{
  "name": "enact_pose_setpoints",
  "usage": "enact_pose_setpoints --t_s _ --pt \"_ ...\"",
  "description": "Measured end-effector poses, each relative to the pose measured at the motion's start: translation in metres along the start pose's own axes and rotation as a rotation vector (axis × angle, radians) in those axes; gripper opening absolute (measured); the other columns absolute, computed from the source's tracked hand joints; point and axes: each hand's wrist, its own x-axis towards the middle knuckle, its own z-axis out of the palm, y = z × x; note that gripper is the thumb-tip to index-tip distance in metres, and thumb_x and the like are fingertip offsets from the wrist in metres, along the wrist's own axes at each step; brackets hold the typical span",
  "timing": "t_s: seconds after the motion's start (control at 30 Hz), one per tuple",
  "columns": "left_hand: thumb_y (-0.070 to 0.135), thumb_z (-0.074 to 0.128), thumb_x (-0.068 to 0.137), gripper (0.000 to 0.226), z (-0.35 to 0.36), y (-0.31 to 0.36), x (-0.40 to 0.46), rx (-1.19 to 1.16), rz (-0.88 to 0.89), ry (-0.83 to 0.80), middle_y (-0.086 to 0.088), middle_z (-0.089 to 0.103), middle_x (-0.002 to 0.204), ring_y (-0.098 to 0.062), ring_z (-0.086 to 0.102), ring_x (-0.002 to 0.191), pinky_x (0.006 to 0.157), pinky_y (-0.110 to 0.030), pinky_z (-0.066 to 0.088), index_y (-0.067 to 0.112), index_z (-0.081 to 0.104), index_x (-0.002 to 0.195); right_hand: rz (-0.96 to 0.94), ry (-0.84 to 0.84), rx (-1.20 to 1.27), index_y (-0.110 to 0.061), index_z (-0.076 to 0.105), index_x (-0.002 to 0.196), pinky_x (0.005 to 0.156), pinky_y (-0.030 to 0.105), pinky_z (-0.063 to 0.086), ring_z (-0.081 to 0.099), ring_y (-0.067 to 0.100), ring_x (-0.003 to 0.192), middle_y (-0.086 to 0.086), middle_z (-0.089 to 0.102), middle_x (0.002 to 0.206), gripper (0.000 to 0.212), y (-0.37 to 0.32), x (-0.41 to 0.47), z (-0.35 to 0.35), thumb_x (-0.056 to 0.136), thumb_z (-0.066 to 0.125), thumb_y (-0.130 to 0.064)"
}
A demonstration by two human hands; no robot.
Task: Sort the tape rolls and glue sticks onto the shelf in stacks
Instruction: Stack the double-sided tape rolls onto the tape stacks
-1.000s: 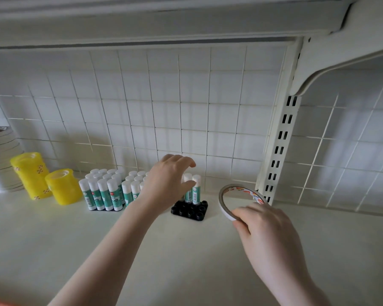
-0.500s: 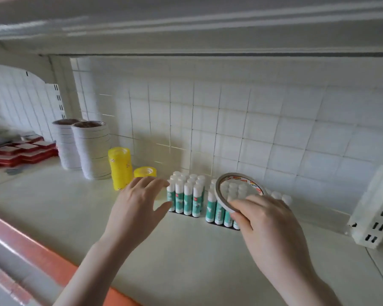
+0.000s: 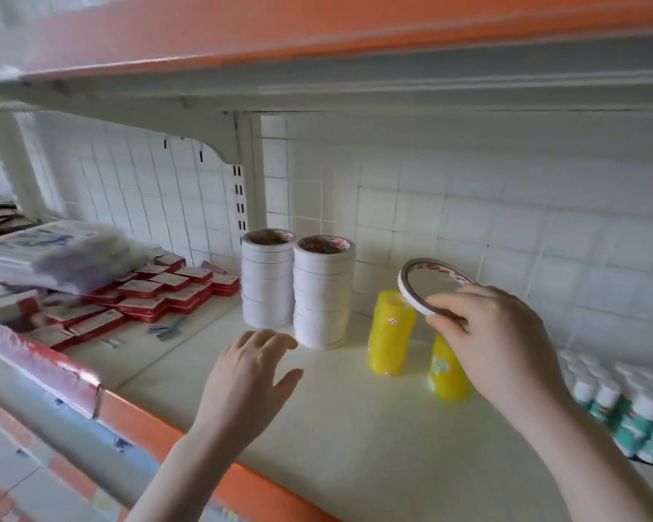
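Tape roll (image 3: 426, 284), print unreadable, pinched in right grip (image 3: 502, 344); left grip (image 3: 246, 382) spread, empty.

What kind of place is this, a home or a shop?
Most likely a stationery shop shelf. Many identical goods stand in stock: two stacks of white tape rolls, rows of glue sticks, and piles of small red boxes, on a metal shelf with an orange edge.

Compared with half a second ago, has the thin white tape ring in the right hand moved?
Yes. The thin white tape ring moved left: it was before the glue sticks, now above the yellow rolls.
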Motion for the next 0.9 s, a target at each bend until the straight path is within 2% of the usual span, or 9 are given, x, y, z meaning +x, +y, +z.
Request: enact_pose_setpoints --t_s 0.17,0.4,0.57,0.7,0.9 --pt "0.029 0.083 0.064 0.031 0.011 -0.035 0.008 -0.004 -0.027 -0.004 0.008 0.068 0.088 -0.018 0.064 0.078 0.06 -0.028 0.048 0.021 0.067 0.09 -0.004 -0.072 0.021 -0.017 0.069 0.074 0.062 0.033 0.038 0.053 0.027 0.072 -0.001 0.055 0.068 0.006 -0.032 0.035 0.028 0.08 0.067 -0.016" --pt "0.028 0.085 0.06 0.034 0.01 -0.075 0.016 0.0 -0.038 0.017 0.009 0.068 0.085 -0.017 0.064 0.074 0.058 -0.027 0.048 0.022 0.068 0.088 -0.037 -0.082 0.1 -0.016 0.072 0.085 0.07 0.036 0.047 0.058 0.028 0.082 0.004 0.068 0.084 0.008 -0.066 0.082 0.057 0.083 0.065 -0.019" --pt "0.026 0.087 0.058 0.035 0.008 -0.115 0.029 -0.017 -0.007 0.049 0.008 0.068 0.084 -0.018 0.064 0.073 0.057 -0.03 0.051 0.02 0.068 0.088 -0.052 -0.141 0.078 -0.013 0.069 0.083 0.07 0.034 0.047 0.056 0.026 0.081 0.007 0.064 0.079 0.009 -0.101 0.119 0.088 0.084 0.061 -0.017" --pt "0.029 0.086 0.059 0.035 0.006 -0.147 0.038 -0.025 0.033 0.022 0.009 0.067 0.084 -0.017 0.065 0.075 0.057 -0.027 0.05 0.022 0.068 0.088 -0.024 -0.187 0.062 -0.015 0.071 0.086 0.074 0.036 0.048 0.057 0.025 0.084 0.006 0.066 0.083 0.011 -0.126 0.143 0.113 0.084 0.06 -0.016" --pt "0.03 0.083 0.065 0.033 0.006 -0.184 0.051 -0.068 0.075 -0.012 0.008 0.067 0.089 -0.018 0.064 0.081 0.065 -0.03 0.051 0.022 0.068 0.093 0.01 -0.274 0.053 -0.025 0.074 0.092 0.066 0.026 0.034 0.055 0.018 0.081 -0.003 0.065 0.083 0.014 -0.151 0.162 0.144 0.084 0.064 -0.019"
